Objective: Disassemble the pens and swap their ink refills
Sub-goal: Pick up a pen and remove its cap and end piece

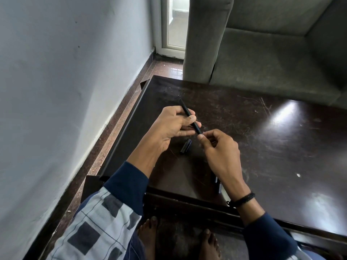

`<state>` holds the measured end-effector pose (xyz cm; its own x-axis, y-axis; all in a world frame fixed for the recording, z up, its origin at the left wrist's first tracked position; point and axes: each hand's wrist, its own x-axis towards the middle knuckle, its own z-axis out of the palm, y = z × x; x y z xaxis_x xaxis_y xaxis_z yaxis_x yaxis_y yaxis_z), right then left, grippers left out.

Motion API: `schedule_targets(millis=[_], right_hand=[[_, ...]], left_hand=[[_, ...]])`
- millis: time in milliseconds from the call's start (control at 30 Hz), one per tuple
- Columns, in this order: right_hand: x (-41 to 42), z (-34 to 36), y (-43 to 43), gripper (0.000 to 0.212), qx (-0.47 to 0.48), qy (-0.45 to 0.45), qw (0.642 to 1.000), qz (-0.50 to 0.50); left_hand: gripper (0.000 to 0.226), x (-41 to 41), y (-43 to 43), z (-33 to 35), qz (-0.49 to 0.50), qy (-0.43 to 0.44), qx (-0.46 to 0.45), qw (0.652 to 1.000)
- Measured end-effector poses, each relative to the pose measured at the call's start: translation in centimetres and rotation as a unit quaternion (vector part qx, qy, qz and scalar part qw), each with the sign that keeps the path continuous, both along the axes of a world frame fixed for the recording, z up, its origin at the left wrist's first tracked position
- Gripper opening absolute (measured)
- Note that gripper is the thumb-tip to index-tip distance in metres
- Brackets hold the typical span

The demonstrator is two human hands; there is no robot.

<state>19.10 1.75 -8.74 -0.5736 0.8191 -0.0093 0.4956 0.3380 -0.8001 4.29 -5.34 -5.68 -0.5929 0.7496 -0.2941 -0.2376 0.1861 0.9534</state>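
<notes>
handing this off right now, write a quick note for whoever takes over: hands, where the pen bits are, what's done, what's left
Left hand: holds the black pen body, tilted, above the table.
Right hand: fingertips pinch at the pen's near end; what they hold is hidden.
Pen cap: lies on the table, below the hands.
More dark pen parts: lie by the right wrist, partly hidden.
Done: this pen is uncapped.
Left: pull out its refill, open the other pen, swap refills, reassemble. No refill is visible yet.

Dim daylight from the far doorway (175, 25), white glare on the table (285, 109), wide-angle edge bending.
</notes>
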Motion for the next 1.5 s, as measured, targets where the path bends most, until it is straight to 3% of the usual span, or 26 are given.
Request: schedule_targets(millis=[1033, 1367, 1500], right_hand=[[0.03, 0.39, 0.00, 0.018, 0.015, -0.025, 0.999, 0.014], [-0.12, 0.36, 0.34, 0.026, -0.167, 0.070, 0.982, 0.051], [-0.09, 0.02, 0.25, 0.020, -0.079, 0.044, 0.995, 0.038]], left_hand=[[0.012, 0.12, 0.04, -0.18, -0.016, -0.001, 0.002, 1.000], [0.013, -0.46, -0.29, 0.22, -0.037, 0.003, 0.008, 0.999], [0.014, -0.47, -0.24, 0.13, -0.022, 0.005, 0.007, 1.000]])
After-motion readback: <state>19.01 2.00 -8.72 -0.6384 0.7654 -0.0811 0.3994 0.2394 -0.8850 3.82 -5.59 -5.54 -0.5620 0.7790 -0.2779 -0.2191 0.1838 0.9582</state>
